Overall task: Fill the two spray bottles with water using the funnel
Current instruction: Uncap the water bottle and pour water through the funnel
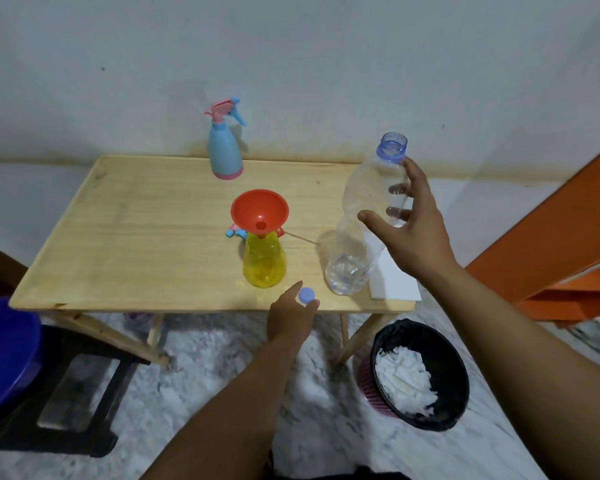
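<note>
Head view, right hand (407, 226) gripping clear bottle (364, 223) (uncapped), left hand (291, 318) pinching cap (307, 294)

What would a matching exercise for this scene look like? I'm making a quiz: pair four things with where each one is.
Things:
1. red funnel
2. blue spray bottle
3. blue cap
4. clear water bottle

Places:
A. in the right hand
B. pinched by the left hand
C. in the yellow spray bottle neck
D. at the table far edge

Pairs: 1-C, 2-D, 3-B, 4-A
</note>
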